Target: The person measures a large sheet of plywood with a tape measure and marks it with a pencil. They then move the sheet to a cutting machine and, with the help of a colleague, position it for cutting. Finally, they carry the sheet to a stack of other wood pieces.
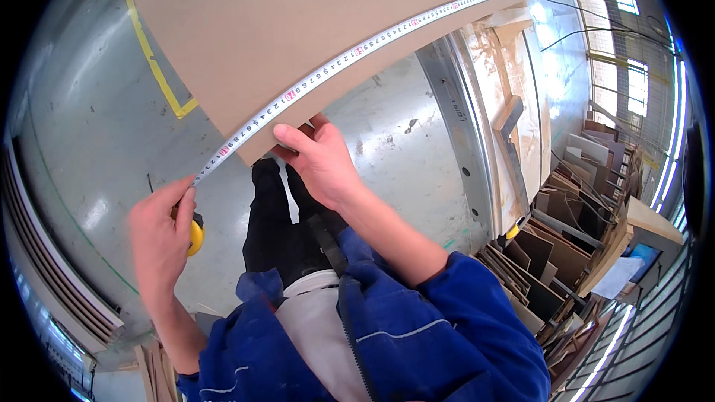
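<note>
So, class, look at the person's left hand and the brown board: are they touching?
Apart. The head view shows grey floor between the left hand and the brown board; the white tape blade spans that gap.

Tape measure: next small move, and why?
Probably slide the thumb of the right grip onto the white blade to pin it. The blade crosses the brown board and runs past its edge to the left grip, which holds the yellow case; that thumb sits on the board beside the blade, apparently not pressing it.
</note>
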`<control>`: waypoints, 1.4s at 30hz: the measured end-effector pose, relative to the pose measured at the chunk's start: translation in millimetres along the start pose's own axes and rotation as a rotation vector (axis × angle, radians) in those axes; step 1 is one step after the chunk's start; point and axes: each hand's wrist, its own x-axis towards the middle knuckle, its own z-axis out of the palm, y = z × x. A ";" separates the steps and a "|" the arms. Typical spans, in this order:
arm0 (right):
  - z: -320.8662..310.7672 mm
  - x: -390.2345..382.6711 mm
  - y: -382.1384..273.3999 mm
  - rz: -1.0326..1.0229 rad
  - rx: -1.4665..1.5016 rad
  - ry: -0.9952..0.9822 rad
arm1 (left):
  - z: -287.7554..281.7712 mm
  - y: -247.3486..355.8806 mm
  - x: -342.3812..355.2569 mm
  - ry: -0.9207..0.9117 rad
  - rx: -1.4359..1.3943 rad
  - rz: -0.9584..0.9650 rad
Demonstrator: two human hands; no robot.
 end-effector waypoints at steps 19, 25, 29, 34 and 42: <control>9.7 -0.6 12.6 0.033 -0.007 0.003 | -1.6 -6.8 2.5 0.039 0.017 0.066; 7.6 0.3 14.1 0.034 -0.047 0.003 | -2.9 -12.1 4.7 0.040 0.008 0.105; 6.5 1.7 13.4 0.038 -0.065 -0.009 | -3.9 -12.6 8.4 0.035 0.006 0.104; 8.6 3.4 11.0 0.035 -0.020 -0.003 | -6.9 -11.5 12.9 0.017 -0.008 0.082; 7.3 4.8 10.3 0.027 -0.040 0.000 | -11.3 -11.8 22.1 -0.021 -0.022 0.076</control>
